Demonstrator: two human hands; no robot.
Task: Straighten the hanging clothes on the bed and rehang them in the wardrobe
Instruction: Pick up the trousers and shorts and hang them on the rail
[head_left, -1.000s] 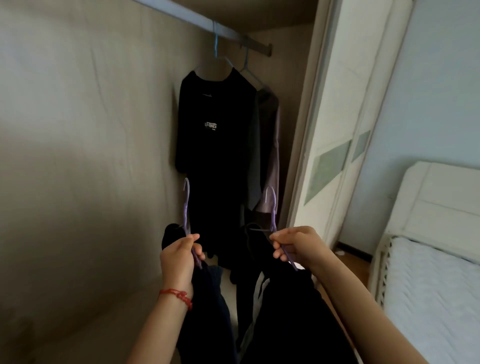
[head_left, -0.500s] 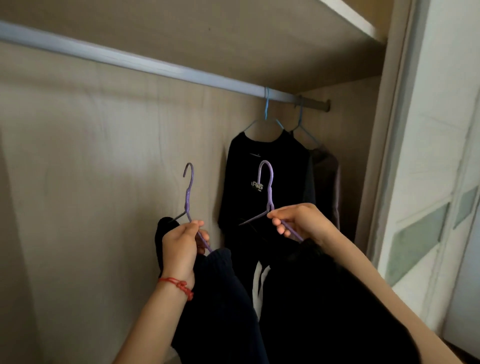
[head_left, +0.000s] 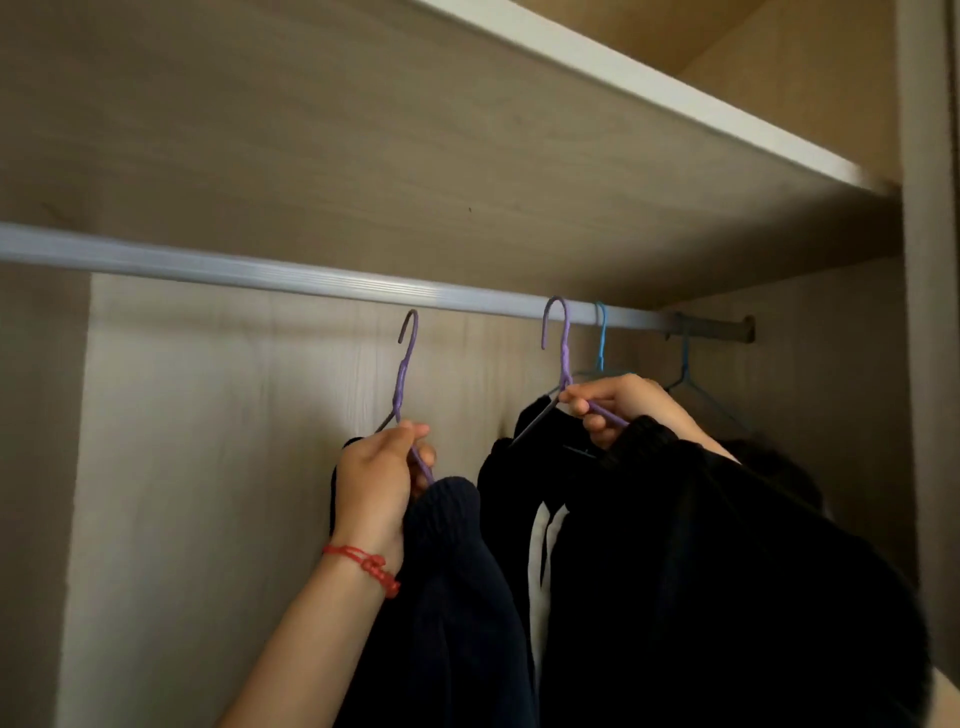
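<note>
Wardrobe interior (head_left: 208, 467) of pale wood grain is filling the frame, with a silver rail (head_left: 260, 270) running from the left edge to a bracket at the right, under a shelf (head_left: 623, 88) crossing the upper right.

Left of centre, the left hand (head_left: 376, 478) is gripping the neck of a purple hanger (head_left: 402, 379), fingers and thumb curled tightly round the wire. Its hook is standing just below the rail, apart from it. A dark navy knitted garment (head_left: 457, 597) is draping from this hanger down past the wrist, which is wearing a red cord bracelet (head_left: 366, 566).

Right of centre, the right hand (head_left: 618, 405) is pinching the shoulder wire of a second purple hanger (head_left: 561, 343) between thumb and curled fingers. Its hook is overlapping the rail; whether it is resting on the rail or only in front of it cannot be told, as the frame is blurred there. A black garment (head_left: 701, 571) with a white stripe is hanging from this hanger and covering the right forearm, filling the lower right of the frame.

Further right, two blue hangers are sitting on the rail: the nearer blue hanger (head_left: 601, 338) just beside the second purple hook, the farther blue hanger (head_left: 685, 374) near the bracket, with dark clothing below them.
</note>
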